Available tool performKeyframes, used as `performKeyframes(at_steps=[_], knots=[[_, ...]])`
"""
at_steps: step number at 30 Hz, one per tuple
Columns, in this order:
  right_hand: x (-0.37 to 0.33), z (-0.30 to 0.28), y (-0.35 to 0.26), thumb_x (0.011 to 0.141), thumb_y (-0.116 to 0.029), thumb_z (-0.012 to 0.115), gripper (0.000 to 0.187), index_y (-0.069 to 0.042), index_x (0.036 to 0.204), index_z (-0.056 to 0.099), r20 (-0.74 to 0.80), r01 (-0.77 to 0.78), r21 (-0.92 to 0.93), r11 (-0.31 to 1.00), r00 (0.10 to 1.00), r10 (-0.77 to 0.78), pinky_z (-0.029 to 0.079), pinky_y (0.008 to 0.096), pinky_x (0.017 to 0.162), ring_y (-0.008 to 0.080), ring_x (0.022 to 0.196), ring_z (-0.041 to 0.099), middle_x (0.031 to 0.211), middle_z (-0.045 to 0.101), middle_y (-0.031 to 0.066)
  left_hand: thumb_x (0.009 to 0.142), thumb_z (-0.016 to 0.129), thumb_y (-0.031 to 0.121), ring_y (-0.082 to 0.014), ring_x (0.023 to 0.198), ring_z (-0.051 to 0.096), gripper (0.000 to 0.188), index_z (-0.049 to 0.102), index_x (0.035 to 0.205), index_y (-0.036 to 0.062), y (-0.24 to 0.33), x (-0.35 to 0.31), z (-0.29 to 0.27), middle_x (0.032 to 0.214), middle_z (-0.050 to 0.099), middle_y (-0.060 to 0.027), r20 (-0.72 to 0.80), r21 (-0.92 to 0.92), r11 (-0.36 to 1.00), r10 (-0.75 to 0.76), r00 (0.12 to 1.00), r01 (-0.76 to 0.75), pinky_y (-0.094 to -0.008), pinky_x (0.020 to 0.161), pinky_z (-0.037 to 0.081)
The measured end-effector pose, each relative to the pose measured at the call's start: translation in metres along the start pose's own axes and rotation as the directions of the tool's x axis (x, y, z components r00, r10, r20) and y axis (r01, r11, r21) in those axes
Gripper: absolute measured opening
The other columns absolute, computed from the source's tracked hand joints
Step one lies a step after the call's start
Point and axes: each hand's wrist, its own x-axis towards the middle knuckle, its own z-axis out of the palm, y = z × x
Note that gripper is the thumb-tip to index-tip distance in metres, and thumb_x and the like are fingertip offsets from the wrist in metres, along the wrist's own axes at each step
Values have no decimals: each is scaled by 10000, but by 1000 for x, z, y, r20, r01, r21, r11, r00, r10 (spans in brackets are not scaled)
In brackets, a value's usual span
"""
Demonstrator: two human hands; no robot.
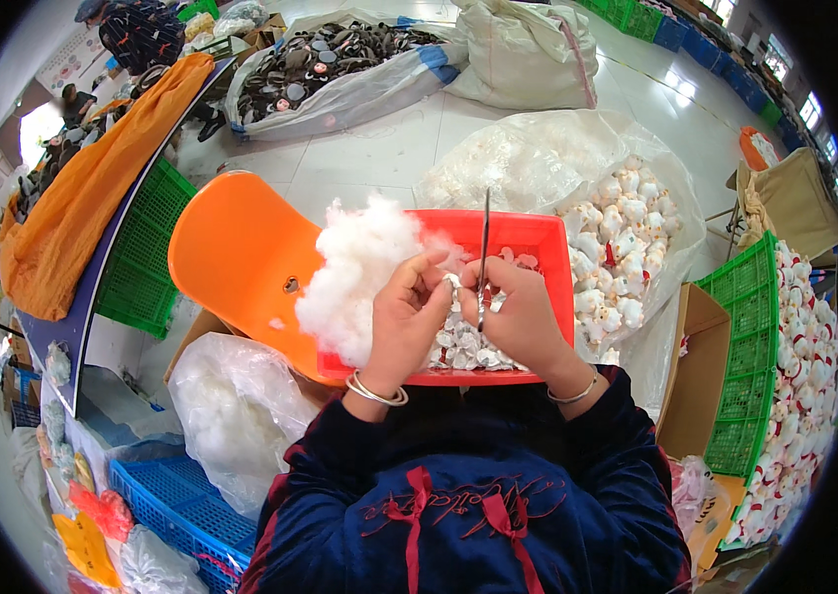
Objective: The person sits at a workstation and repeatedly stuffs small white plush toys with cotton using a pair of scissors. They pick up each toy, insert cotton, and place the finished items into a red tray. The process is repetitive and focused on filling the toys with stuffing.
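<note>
Above a red plastic tray [439, 377], my two hands meet at a small white fabric piece [452, 281]. My left hand [407, 309] pinches it between thumb and fingertips. The thumb and fingers of my right hand [520, 315] close by the same piece, and that hand also holds a long thin metal tool [486, 223] that points upward and away from me. Many small white pieces [468, 346] lie in the tray under my hands. Fluffy white stuffing [354, 272] is heaped over the tray's left side.
An orange chair [231, 247] stands left of the tray. Right of it, a clear plastic sheet [498, 148] holds many small stuffed white pieces [627, 238]. A cardboard box [693, 381] and green crate [740, 346] stand farther right. A bag of stuffing [241, 406] and blue basket [186, 505] are at left.
</note>
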Motion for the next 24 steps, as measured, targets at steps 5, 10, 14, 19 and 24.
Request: performKeyframes(at_steps=[5,10,14,19,24], knots=[[4,-15,16,888,-111,728,144,15,929,671,237,-306,406,861,945,224,493,227,690,69,770,606,834,670,15,957,660,12,-100,857,672,234,672,1188,-30,4,7,-26,985,718,-57,280,-79,970,-198,939,228,-236,777,538],[7,-13,24,889,-112,720,165,32,964,694,349,-382,471,796,909,229,509,224,697,76,754,638,803,688,28,894,707,0,-98,861,674,212,703,1106,3,28,10,-17,980,721,-37,308,68,998,-31,951,10,-245,788,542],[5,-18,22,903,-107,709,154,27,968,672,396,-406,356,842,881,258,510,222,715,65,803,639,867,682,7,845,714,-30,-102,862,667,213,700,1054,9,22,13,-22,963,714,-24,376,307,942,9,927,-134,-243,800,540],[6,-22,17,874,-127,718,185,28,968,679,443,-436,295,850,851,282,504,212,722,59,793,639,846,684,4,884,589,-63,-120,841,671,188,691,1032,-9,16,12,-34,944,706,-40,354,144,983,-159,922,114,-250,789,550],[3,-21,32,857,-138,723,193,23,956,683,427,-452,351,820,857,289,489,197,733,59,805,657,811,680,-8,945,565,-6,-111,809,663,189,700,1076,-23,14,15,-39,945,706,-60,317,-102,961,-215,924,258,-255,772,557]])
